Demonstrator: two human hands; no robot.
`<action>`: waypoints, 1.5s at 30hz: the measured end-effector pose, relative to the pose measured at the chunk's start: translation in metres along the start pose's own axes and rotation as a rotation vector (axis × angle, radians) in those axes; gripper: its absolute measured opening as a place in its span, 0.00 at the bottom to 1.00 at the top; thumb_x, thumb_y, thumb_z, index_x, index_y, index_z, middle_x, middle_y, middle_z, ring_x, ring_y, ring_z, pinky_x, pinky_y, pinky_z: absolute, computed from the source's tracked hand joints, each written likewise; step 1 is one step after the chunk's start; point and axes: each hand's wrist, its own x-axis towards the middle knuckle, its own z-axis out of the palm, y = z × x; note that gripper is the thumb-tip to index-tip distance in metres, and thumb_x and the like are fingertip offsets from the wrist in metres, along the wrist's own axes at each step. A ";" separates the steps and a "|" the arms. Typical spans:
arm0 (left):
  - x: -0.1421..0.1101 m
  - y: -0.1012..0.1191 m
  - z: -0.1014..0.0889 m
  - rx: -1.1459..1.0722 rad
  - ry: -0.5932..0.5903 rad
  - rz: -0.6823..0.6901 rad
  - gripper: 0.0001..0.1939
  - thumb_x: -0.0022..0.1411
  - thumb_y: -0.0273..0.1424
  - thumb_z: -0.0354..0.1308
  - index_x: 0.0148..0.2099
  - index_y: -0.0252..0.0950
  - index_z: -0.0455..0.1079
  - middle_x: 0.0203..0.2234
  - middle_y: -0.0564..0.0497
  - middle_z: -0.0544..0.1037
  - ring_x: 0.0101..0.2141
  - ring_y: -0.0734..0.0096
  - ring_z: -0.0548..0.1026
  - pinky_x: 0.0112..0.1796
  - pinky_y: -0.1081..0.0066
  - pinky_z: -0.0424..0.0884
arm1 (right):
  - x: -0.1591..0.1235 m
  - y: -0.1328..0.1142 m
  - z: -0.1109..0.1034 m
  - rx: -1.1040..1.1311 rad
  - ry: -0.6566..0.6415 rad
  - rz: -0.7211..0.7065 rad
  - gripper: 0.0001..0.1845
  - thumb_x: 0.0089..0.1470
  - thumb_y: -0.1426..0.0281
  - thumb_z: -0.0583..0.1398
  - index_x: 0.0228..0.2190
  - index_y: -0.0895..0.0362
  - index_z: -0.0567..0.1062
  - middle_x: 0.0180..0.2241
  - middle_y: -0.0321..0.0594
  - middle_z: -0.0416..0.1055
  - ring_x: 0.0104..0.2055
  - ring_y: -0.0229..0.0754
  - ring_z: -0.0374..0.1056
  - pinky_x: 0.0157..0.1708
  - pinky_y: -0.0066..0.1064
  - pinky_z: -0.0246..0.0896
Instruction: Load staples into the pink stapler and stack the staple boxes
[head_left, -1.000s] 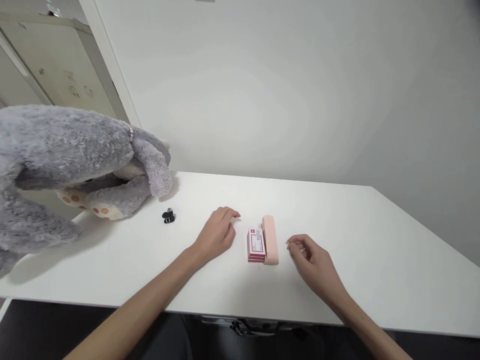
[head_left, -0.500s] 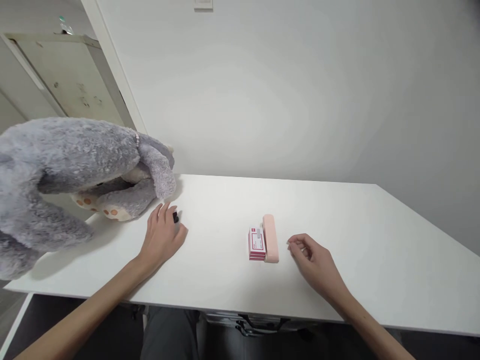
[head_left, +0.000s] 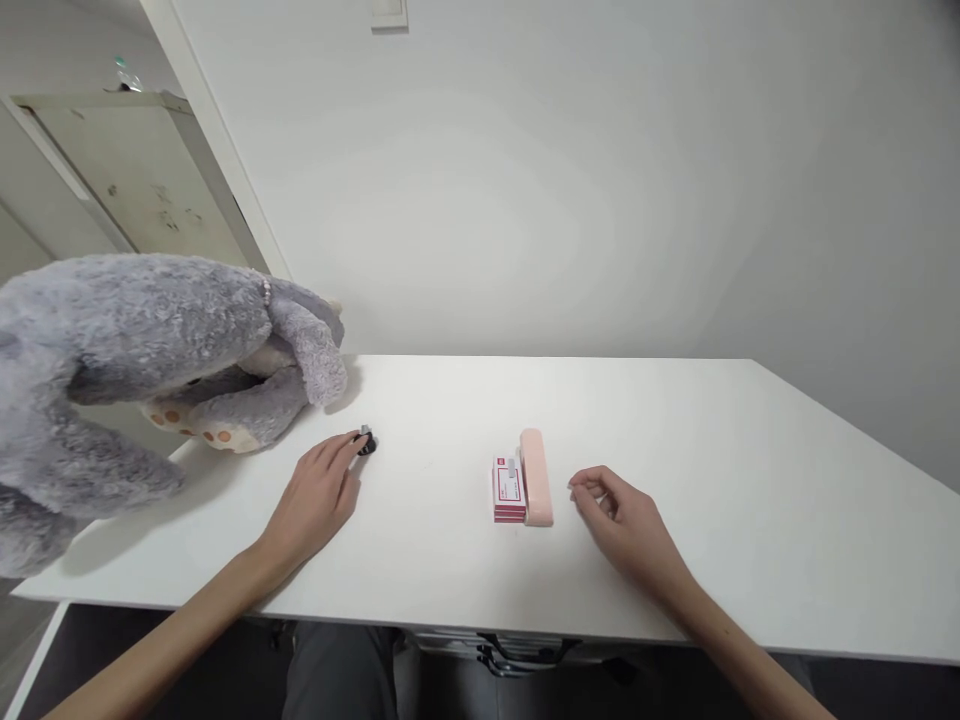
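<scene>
My left hand [head_left: 315, 500] rests on the white table [head_left: 675, 440], its fingertips pinched on a small black clip [head_left: 366, 441]. To the right, a pink stapler [head_left: 535, 477] lies beside a red-and-white staple box [head_left: 508, 490], the two touching. My right hand [head_left: 626, 520] sits just right of the stapler, fingers loosely curled, thumb and forefinger close together, with nothing visible in them.
A large grey plush toy [head_left: 135, 350] lies over the table's far left corner. A white wall rises behind the table. A door frame and cabinet stand at the left. The table's near edge runs below my forearms.
My left hand moved left from beside the staple box to the black clip and now holds it at the fingertips, slightly right of where it lay. The right hand stayed put.
</scene>
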 end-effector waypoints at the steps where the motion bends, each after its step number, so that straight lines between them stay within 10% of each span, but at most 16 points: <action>1: 0.002 0.004 0.002 -0.037 -0.011 0.032 0.25 0.69 0.29 0.47 0.66 0.39 0.66 0.62 0.40 0.72 0.62 0.48 0.69 0.62 0.44 0.65 | 0.000 0.000 0.000 -0.003 -0.003 0.000 0.14 0.60 0.56 0.58 0.37 0.52 0.77 0.35 0.40 0.79 0.27 0.42 0.65 0.30 0.33 0.61; 16: 0.069 0.118 0.048 -0.495 -0.148 0.298 0.32 0.62 0.16 0.47 0.63 0.44 0.71 0.60 0.47 0.75 0.57 0.58 0.71 0.58 0.50 0.69 | 0.003 0.002 0.001 -0.028 -0.009 -0.016 0.13 0.60 0.59 0.57 0.38 0.52 0.77 0.34 0.39 0.78 0.24 0.40 0.62 0.29 0.32 0.61; 29: 0.074 0.117 0.046 -0.871 -0.237 0.085 0.35 0.61 0.20 0.45 0.69 0.42 0.60 0.52 0.47 0.82 0.54 0.62 0.76 0.55 0.54 0.70 | 0.001 -0.001 0.001 -0.043 -0.017 0.020 0.11 0.62 0.60 0.57 0.38 0.50 0.77 0.34 0.37 0.77 0.25 0.40 0.60 0.29 0.32 0.58; 35: 0.072 0.116 0.046 -0.963 -0.244 -0.091 0.23 0.64 0.24 0.46 0.60 0.40 0.66 0.47 0.47 0.83 0.34 0.69 0.76 0.38 0.65 0.72 | -0.001 -0.002 0.003 -0.044 -0.008 0.053 0.12 0.63 0.58 0.58 0.38 0.51 0.77 0.33 0.37 0.76 0.27 0.41 0.62 0.28 0.32 0.59; 41: 0.069 0.113 0.044 -1.053 -0.101 -0.281 0.16 0.63 0.23 0.48 0.50 0.39 0.70 0.42 0.48 0.82 0.43 0.64 0.78 0.43 0.64 0.69 | -0.010 -0.008 0.003 -0.026 0.150 0.034 0.13 0.63 0.58 0.59 0.40 0.54 0.76 0.35 0.40 0.78 0.32 0.43 0.70 0.31 0.31 0.66; 45: 0.069 0.109 0.046 -1.033 0.088 -0.408 0.12 0.63 0.24 0.49 0.46 0.40 0.68 0.40 0.48 0.80 0.43 0.63 0.77 0.45 0.63 0.68 | -0.042 -0.035 0.024 -0.140 0.371 -0.253 0.08 0.66 0.64 0.57 0.39 0.54 0.76 0.37 0.42 0.79 0.31 0.42 0.72 0.30 0.32 0.69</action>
